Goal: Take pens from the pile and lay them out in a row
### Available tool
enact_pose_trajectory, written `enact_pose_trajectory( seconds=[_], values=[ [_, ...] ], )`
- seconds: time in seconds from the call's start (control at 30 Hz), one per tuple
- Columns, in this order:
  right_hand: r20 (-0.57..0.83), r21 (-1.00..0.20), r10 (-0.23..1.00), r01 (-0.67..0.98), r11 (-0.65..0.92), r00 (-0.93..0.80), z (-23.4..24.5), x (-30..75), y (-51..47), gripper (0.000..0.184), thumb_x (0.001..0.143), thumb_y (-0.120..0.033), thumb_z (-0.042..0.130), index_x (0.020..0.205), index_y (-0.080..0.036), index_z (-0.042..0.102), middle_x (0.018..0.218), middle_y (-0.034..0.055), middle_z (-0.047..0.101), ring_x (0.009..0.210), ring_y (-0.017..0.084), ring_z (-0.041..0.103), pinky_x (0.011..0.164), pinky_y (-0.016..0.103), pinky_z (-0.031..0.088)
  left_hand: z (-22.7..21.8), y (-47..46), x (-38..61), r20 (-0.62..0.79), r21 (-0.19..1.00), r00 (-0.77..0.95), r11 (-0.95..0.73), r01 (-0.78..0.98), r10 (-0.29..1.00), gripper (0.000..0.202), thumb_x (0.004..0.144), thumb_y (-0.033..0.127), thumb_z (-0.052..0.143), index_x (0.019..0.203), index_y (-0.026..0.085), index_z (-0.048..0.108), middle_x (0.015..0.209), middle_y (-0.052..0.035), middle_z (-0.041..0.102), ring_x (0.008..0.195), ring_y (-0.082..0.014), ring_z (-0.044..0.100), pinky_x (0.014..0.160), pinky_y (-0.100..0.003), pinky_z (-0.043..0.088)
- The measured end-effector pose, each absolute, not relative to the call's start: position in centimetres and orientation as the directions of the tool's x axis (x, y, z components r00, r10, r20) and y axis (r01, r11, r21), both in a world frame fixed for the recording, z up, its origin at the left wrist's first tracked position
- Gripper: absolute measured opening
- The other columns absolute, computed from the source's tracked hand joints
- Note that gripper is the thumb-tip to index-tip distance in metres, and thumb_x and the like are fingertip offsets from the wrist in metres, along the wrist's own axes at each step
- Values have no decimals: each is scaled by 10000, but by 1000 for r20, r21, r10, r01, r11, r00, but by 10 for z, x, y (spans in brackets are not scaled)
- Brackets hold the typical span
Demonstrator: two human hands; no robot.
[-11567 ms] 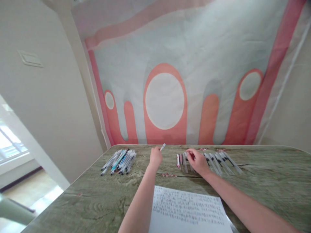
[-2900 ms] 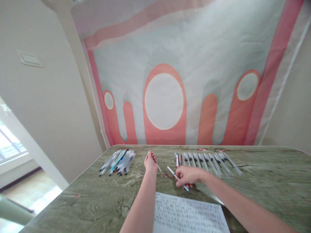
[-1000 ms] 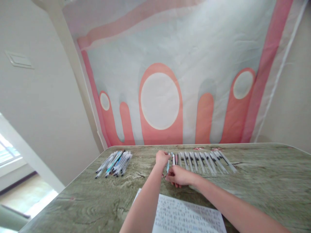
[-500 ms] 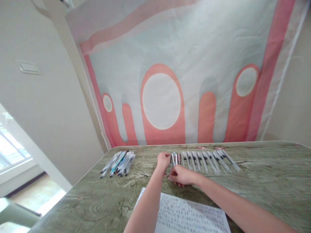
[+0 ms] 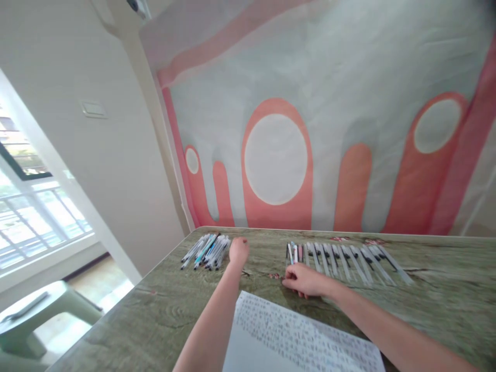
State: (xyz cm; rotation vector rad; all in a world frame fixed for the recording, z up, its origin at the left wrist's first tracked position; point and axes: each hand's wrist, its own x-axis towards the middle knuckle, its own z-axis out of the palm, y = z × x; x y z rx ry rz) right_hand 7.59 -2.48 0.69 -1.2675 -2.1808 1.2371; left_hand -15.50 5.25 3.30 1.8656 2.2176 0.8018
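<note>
My left hand (image 5: 239,252) is just right of a loose pile of pens (image 5: 205,251), clear-barrelled with dark tips and a few blue or teal ones. Its back faces me and its fingers are mostly hidden, so I cannot tell whether they are closed. My right hand (image 5: 304,280) rests on the table at the near left end of a row of pens (image 5: 335,258) laid side by side. Its fingers are curled together, and what is between them, if anything, is hidden. White, dark and pinkish pens (image 5: 295,252) lie just beyond its knuckles.
A sheet of handwritten paper (image 5: 294,336) lies on the wood-grain table (image 5: 155,315) below my forearms. Behind the table hangs a pink and grey printed backdrop (image 5: 333,201). A pale stool (image 5: 50,310) stands on the floor at the left, near a window (image 5: 39,206).
My left hand has moved left, from the row's left end to beside the pen pile. The right hand stays at the row's near end. The view has swung left.
</note>
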Motion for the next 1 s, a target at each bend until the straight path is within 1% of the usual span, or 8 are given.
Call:
enact_pose_trajectory(
  seconds=[0.17, 0.27, 0.43, 0.63, 0.73, 0.83, 0.93, 1.0],
  values=[
    [-83, -752, 798, 564, 343, -597, 16, 78, -31, 271, 687, -418, 556, 747, -154, 564, 586, -16, 550, 484, 82, 492, 405, 167, 334, 42, 37, -205, 387, 195, -381, 329, 924, 840, 289, 749, 286, 456, 984, 158, 563, 1093, -136, 512, 1053, -261, 443, 854, -371, 319],
    [-74, -687, 739, 571, 449, -670, 28, 81, -39, 398, 577, -493, 636, 799, -167, 591, 698, -4, 588, 576, 96, 498, 463, 178, 327, 40, 38, -222, 394, 87, -409, 409, 908, 823, 317, 760, 342, 434, 976, 140, 551, 1054, -147, 526, 1015, -270, 466, 818, -377, 333],
    [-103, -556, 657, 591, 585, -747, 45, 76, -56, 577, 422, -517, 708, 882, -193, 577, 807, -3, 579, 641, 121, 485, 499, 196, 302, 36, 45, -231, 357, 9, -414, 440, 898, 837, 288, 766, 331, 435, 948, 148, 563, 1006, -123, 567, 954, -250, 511, 800, -364, 340],
    [-48, -488, 617, 557, 672, -786, 44, 58, -75, 504, 474, -493, 679, 871, -202, 573, 806, -3, 577, 653, 133, 484, 501, 201, 284, 44, 41, -226, 294, 2, -416, 435, 901, 861, 255, 767, 334, 446, 874, 154, 593, 969, -105, 596, 931, -248, 527, 801, -364, 343],
    [-33, -487, 578, 518, 703, -815, 43, 52, -83, 484, 486, -503, 664, 863, -211, 583, 794, -6, 581, 637, 131, 488, 491, 201, 283, 52, 41, -214, 362, 128, -381, 359, 924, 851, 284, 777, 360, 431, 874, 141, 584, 976, -121, 590, 945, -252, 517, 803, -364, 341],
    [-29, -489, 570, 509, 708, -821, 46, 49, -88, 472, 483, -507, 665, 840, -205, 599, 769, -5, 587, 622, 130, 495, 478, 198, 285, 57, 45, -182, 331, 459, -340, 165, 873, 880, 286, 788, 369, 417, 857, 137, 569, 931, -118, 600, 898, -203, 536, 760, -300, 369],
    [-51, -549, 577, 505, 666, -815, 49, 50, -87, 466, 482, -507, 673, 826, -199, 609, 729, -16, 592, 584, 116, 494, 459, 187, 293, 51, 49, -132, 124, 902, -228, -14, 431, 966, 274, 795, 368, 401, 815, 129, 534, 774, -73, 599, 695, -125, 559, 622, -233, 401],
    [-77, -636, 576, 485, 600, -814, 48, 52, -82, 444, 503, -505, 669, 810, -188, 612, 695, -23, 591, 555, 101, 492, 447, 174, 302, 42, 48, -98, -16, 1000, -110, 16, -1, 994, 248, 770, 369, 442, 786, 131, 510, 696, -31, 559, 574, -79, 521, 531, -197, 387]
  ],
)
